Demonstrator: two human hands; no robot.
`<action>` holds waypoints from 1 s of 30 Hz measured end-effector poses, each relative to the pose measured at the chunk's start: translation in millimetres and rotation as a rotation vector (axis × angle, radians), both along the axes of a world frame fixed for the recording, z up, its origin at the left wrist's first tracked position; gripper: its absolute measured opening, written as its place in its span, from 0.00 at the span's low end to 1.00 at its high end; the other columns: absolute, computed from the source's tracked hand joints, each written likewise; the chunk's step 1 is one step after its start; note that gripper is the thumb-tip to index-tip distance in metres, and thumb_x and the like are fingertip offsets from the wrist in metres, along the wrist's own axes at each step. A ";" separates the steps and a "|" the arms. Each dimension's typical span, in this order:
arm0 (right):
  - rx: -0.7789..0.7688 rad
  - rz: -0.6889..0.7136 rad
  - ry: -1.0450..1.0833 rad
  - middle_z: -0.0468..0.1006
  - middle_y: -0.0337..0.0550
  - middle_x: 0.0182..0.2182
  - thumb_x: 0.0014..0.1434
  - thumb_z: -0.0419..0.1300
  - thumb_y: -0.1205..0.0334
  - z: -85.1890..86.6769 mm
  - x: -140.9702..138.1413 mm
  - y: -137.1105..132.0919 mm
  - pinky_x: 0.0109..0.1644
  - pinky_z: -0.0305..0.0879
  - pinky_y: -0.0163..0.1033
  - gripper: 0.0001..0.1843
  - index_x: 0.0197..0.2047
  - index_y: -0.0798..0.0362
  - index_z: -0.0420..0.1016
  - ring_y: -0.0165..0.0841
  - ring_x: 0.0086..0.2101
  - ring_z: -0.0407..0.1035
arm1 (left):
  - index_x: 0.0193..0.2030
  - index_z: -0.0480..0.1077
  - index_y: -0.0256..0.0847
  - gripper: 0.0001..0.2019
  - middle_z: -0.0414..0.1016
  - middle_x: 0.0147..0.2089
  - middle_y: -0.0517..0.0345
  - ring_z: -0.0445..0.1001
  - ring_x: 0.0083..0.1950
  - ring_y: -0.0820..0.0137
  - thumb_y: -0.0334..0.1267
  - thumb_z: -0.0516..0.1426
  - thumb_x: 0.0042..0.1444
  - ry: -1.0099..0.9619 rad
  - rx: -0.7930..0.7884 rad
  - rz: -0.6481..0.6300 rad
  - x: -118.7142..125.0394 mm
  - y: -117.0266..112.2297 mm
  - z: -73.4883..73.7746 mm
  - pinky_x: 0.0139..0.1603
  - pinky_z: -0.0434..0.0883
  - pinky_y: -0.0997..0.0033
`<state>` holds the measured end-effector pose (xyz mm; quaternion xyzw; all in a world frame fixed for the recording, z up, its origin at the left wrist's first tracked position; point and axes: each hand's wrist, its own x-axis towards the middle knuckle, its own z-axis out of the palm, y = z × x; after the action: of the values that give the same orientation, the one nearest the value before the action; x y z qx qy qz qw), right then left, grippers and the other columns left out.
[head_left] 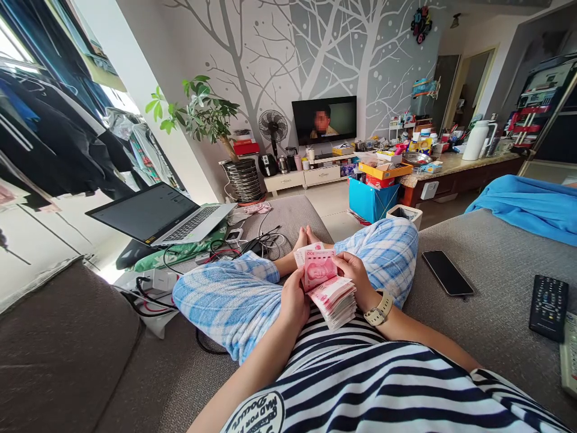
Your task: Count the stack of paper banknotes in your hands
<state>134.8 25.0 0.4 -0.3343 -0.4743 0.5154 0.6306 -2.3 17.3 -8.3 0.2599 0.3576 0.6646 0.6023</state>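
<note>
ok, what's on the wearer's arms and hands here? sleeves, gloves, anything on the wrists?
Both forearms are bare, with no sleeves reaching them, and there are no gloves. The left hand wears nothing visible. The right hand has a cream-coloured wristwatch with a matching strap on its wrist. No rings can be made out.

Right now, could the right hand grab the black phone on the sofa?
Probably yes. The phone lies bare beside the right knee, nothing between, but the right hand is busy holding the banknotes.

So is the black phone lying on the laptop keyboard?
No, the black phone lies on the grey sofa at the person's right, away from the laptop.
</note>
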 end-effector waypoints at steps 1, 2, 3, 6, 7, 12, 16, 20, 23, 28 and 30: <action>-0.001 0.003 0.000 0.61 0.33 0.18 0.50 0.65 0.49 -0.2 0.1 0.0 0.25 0.48 0.36 0.16 0.24 0.53 0.68 0.27 0.21 0.50 | 0.37 0.74 0.34 0.12 0.80 0.37 0.50 0.78 0.36 0.64 0.38 0.61 0.46 0.003 -0.002 0.000 0.0 -0.2 0.0 0.44 0.73 0.62; -0.002 0.005 0.000 0.61 0.33 0.18 0.50 0.65 0.49 -0.6 0.1 0.1 0.25 0.48 0.36 0.16 0.24 0.53 0.69 0.27 0.21 0.50 | 0.37 0.75 0.34 0.12 0.80 0.37 0.50 0.78 0.36 0.64 0.38 0.61 0.46 0.005 -0.001 0.001 0.0 -0.2 -0.1 0.44 0.73 0.62; -0.004 0.005 -0.002 0.61 0.33 0.18 0.50 0.65 0.49 -0.9 0.2 0.3 0.25 0.47 0.36 0.17 0.24 0.53 0.69 0.27 0.21 0.50 | 0.38 0.75 0.34 0.12 0.80 0.37 0.50 0.78 0.36 0.64 0.38 0.61 0.47 0.007 0.000 0.002 0.1 -0.1 -0.4 0.44 0.73 0.62; 0.000 0.002 -0.013 0.61 0.33 0.18 0.50 0.64 0.49 -1.6 0.6 0.8 0.25 0.47 0.36 0.17 0.24 0.53 0.69 0.27 0.21 0.50 | 0.37 0.75 0.34 0.12 0.80 0.38 0.50 0.78 0.36 0.64 0.38 0.61 0.47 0.007 0.007 0.003 0.0 0.8 -1.6 0.45 0.73 0.63; 0.003 -0.002 -0.019 0.61 0.33 0.18 0.50 0.64 0.49 -1.6 0.8 0.8 0.25 0.47 0.36 0.17 0.24 0.53 0.69 0.27 0.21 0.50 | 0.37 0.75 0.34 0.12 0.80 0.37 0.51 0.78 0.36 0.64 0.38 0.61 0.47 0.007 0.006 0.005 0.0 1.0 -1.9 0.44 0.73 0.63; 0.020 -0.011 -0.048 0.62 0.33 0.18 0.51 0.64 0.49 -0.2 1.4 -0.4 0.26 0.48 0.36 0.16 0.24 0.53 0.69 0.27 0.22 0.50 | 0.36 0.75 0.34 0.11 0.80 0.36 0.51 0.78 0.35 0.65 0.38 0.61 0.47 0.004 0.001 0.002 -0.6 1.2 -2.6 0.43 0.73 0.63; 0.012 -0.008 -0.040 0.61 0.33 0.18 0.51 0.64 0.49 0.1 1.0 -1.2 0.25 0.47 0.36 0.16 0.23 0.52 0.69 0.27 0.21 0.50 | 0.37 0.75 0.34 0.12 0.80 0.37 0.50 0.78 0.37 0.63 0.38 0.61 0.47 -0.001 0.011 -0.009 -0.3 0.3 -1.7 0.44 0.73 0.62; 0.011 -0.006 -0.044 0.62 0.33 0.18 0.50 0.64 0.49 0.2 0.8 -1.2 0.26 0.48 0.36 0.16 0.24 0.52 0.69 0.28 0.21 0.50 | 0.37 0.75 0.34 0.12 0.80 0.37 0.50 0.78 0.37 0.64 0.38 0.61 0.47 -0.004 0.012 -0.012 -0.1 0.2 -1.9 0.44 0.74 0.63; 0.017 -0.008 -0.054 0.63 0.34 0.19 0.51 0.63 0.49 0.2 1.0 -1.3 0.26 0.49 0.36 0.16 0.24 0.53 0.69 0.28 0.22 0.51 | 0.38 0.75 0.34 0.12 0.80 0.38 0.50 0.78 0.36 0.64 0.38 0.61 0.47 0.004 0.023 -0.019 -0.8 0.9 -3.5 0.43 0.74 0.63; 0.016 -0.015 -0.047 0.63 0.34 0.19 0.51 0.64 0.50 0.7 0.8 -1.7 0.26 0.49 0.36 0.16 0.24 0.53 0.69 0.27 0.22 0.51 | 0.38 0.75 0.33 0.12 0.80 0.37 0.50 0.78 0.36 0.64 0.39 0.61 0.47 0.009 0.023 -0.030 -0.9 0.8 -4.0 0.42 0.74 0.64; 0.011 -0.014 -0.040 0.63 0.34 0.18 0.50 0.64 0.50 1.1 0.6 -2.0 0.25 0.48 0.36 0.16 0.24 0.53 0.69 0.27 0.21 0.51 | 0.37 0.75 0.33 0.12 0.80 0.36 0.51 0.78 0.35 0.64 0.39 0.61 0.47 0.009 0.014 -0.027 -0.4 0.1 -2.9 0.42 0.74 0.64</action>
<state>135.4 22.9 1.5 -0.3446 -0.4873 0.5015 0.6263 -2.7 17.4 -11.2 0.2722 0.3520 0.6578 0.6077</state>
